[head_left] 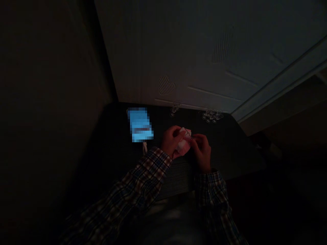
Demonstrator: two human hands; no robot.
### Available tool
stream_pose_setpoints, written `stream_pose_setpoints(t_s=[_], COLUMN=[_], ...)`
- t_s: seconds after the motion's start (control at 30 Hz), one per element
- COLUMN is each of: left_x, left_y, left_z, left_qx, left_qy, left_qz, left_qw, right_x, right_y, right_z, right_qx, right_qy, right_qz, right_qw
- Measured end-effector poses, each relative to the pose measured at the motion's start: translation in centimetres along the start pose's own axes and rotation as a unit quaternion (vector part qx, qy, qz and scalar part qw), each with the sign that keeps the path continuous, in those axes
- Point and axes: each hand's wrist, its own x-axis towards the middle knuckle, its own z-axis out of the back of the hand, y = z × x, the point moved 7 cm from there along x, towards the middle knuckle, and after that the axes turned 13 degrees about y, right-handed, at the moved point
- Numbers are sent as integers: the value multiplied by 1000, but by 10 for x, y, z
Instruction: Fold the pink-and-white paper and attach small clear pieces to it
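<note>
Plaid sleeves (153,166) — left fingers (174,130) and right fingers (200,140) clamped on pinkish cloth (183,147) — bright screen (140,123) illegibly pixelated

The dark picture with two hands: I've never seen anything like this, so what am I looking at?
No machine here: these are a person's own left hand and right hand, seen from a camera on their head, looking down. The left hand holds a crumpled, pinkish cloth or tissue; the right seems to pinch a small clear thing against it. On the dark table lie a glowing screen, blurred out, and small clear objects, too dim to identify.
</note>
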Motion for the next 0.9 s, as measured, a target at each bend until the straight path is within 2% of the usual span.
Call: stream_pose_setpoints(t_s=[0.3, 0.5, 0.63, 0.9], left_x=[0, -1, 0, 1], left_y=[1, -3, -3, 2], left_z=[-1, 3, 3, 3], left_qx=[24, 30, 4, -72], left_qy=[-2, -15, -9, -18], left_qz=[-13, -19, -10, -24], left_qw=[1000, 999, 1000, 997], right_x=[0, 1, 4, 3], right_y=[-3, -2, -1, -10], right_z=[1, -2, -7, -5], right_qx=[-16, 6, -11, 9], right_qy=[5, 12, 34, 20], right_qz=[-23, 0, 3, -15], right_qw=[1000, 1000, 999, 1000])
